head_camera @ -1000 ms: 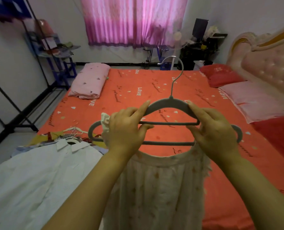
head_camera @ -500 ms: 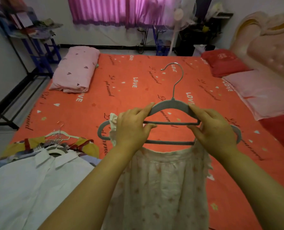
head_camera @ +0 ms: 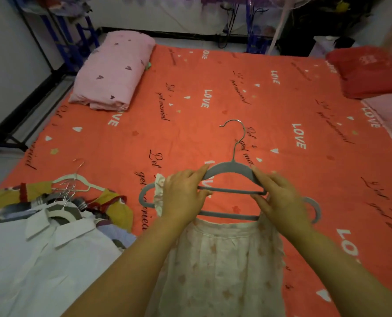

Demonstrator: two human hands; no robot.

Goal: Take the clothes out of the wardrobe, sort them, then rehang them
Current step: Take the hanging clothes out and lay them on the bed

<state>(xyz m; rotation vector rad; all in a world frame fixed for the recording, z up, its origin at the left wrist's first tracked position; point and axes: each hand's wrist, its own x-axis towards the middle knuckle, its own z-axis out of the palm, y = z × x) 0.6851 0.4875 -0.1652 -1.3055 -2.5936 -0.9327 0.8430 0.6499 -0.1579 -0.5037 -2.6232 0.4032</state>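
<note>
The left hand (head_camera: 183, 197) and right hand (head_camera: 282, 200) each clasped the hanger (head_camera: 231, 169), fingers (head_camera: 199, 173) curled round it. The dress (head_camera: 224, 259) was on it, over the bed (head_camera: 213, 76).

The left grip (head_camera: 183, 195) and right grip (head_camera: 282, 200) pinch the hanger (head_camera: 231, 170) on either side of its neck, with the hook pointing away beyond them. The dress (head_camera: 224, 259) lies nearer than the grips, on the bed (head_camera: 236, 88). A collared shirt (head_camera: 41, 259) tops a pile of hangered clothes (head_camera: 112, 202) left of the left grip. The folded quilt (head_camera: 114, 72) lies far beyond on the left, and the pillow (head_camera: 369, 72) far beyond on the right.
</note>
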